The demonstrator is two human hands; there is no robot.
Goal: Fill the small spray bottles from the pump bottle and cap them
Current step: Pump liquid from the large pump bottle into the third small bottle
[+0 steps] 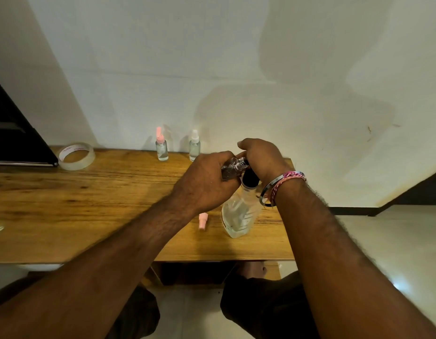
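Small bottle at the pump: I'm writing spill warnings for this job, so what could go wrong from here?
1. The left hand holds the uncapped small bottle tilted at the pump bottle's nozzle; liquid may miss its narrow neck.
2. The right hand pressing down could tip the pump bottle near the table's end.
3. The loose pink cap could get knocked off.

Wooden table [65, 204], grain running left to right, set against a pale wall [212, 57]. Roll of clear tape [76, 156] lying flat at ten o'clock on the tabletop, white core showing (faint print inside, unreadable). Dark panel [14, 138] with a silver lower edge at nine o'clock, touching the tape roll or just beside it. Light tiled floor [383, 241] at four o'clock. Open shelf [195, 272] under the table at six o'clock, in shadow.
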